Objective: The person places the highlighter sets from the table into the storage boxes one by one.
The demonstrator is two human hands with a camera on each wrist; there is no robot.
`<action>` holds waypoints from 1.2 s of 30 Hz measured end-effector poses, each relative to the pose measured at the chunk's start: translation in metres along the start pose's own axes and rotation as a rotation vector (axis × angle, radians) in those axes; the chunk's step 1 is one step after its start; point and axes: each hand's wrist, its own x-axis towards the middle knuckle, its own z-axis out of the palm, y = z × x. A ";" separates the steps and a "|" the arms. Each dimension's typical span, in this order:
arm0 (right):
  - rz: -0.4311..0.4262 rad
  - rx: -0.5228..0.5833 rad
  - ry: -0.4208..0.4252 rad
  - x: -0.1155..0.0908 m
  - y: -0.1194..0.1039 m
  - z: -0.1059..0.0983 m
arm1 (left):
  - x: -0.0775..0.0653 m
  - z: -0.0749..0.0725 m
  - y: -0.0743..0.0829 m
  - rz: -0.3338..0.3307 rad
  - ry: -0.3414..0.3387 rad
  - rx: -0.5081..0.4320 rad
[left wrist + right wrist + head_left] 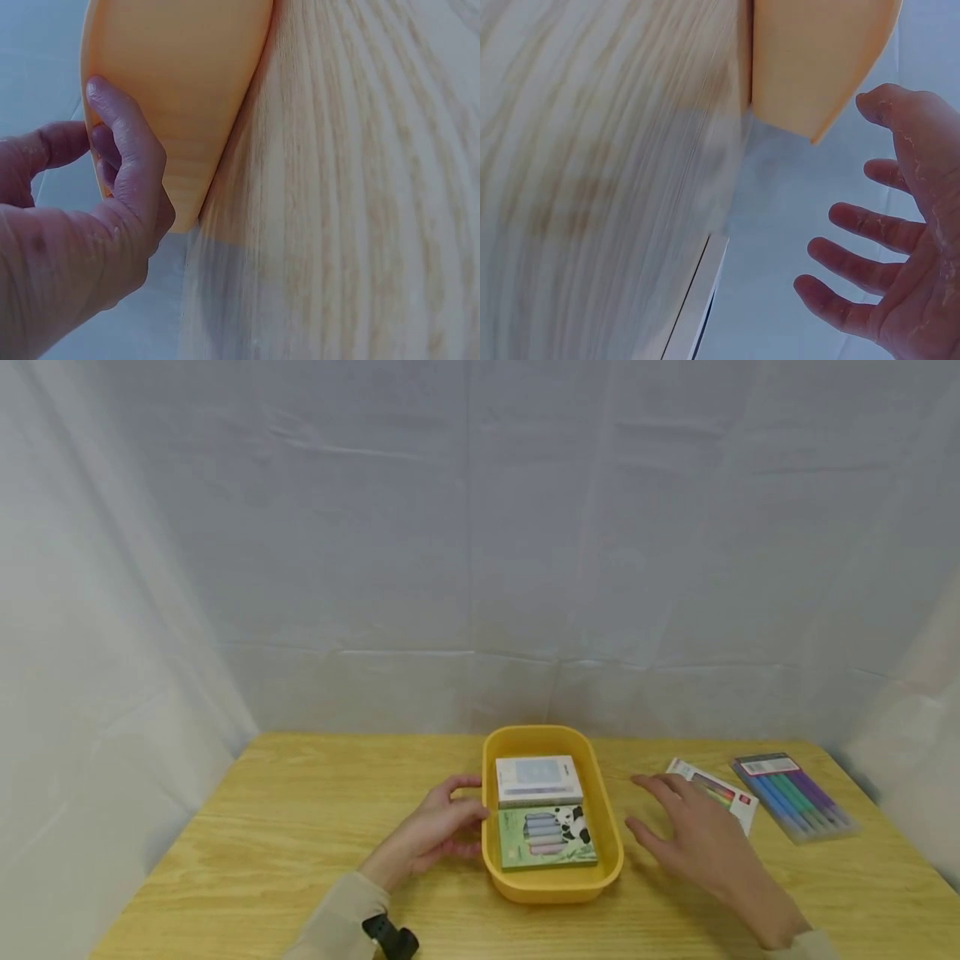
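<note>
A yellow plastic basket [551, 887] stands on the wooden table. Inside it lie a white box [536, 772] and, nearer the front, a green box [547, 852] with a panda and pastel markers printed on it. My left hand [442, 822] holds the basket's left side, its thumb at the rim and bent fingers against the outer wall [195, 97]. To the right of the basket, apart from it, my right hand [693, 835] hovers with spread fingers and holds nothing. It partly hides a white pack [742, 806] with a rainbow-coloured window.
Farther right lies a clear pouch of blue, green and purple pens [795, 793]. The wooden table [322, 810] ends at a pale hanging sheet [480, 568] behind, with more sheeting at both sides. A black band [390, 935] is on the left wrist.
</note>
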 end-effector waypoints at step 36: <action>0.056 -0.043 -0.117 -0.012 0.071 -0.006 | 0.001 -0.001 -0.001 0.003 -0.004 -0.001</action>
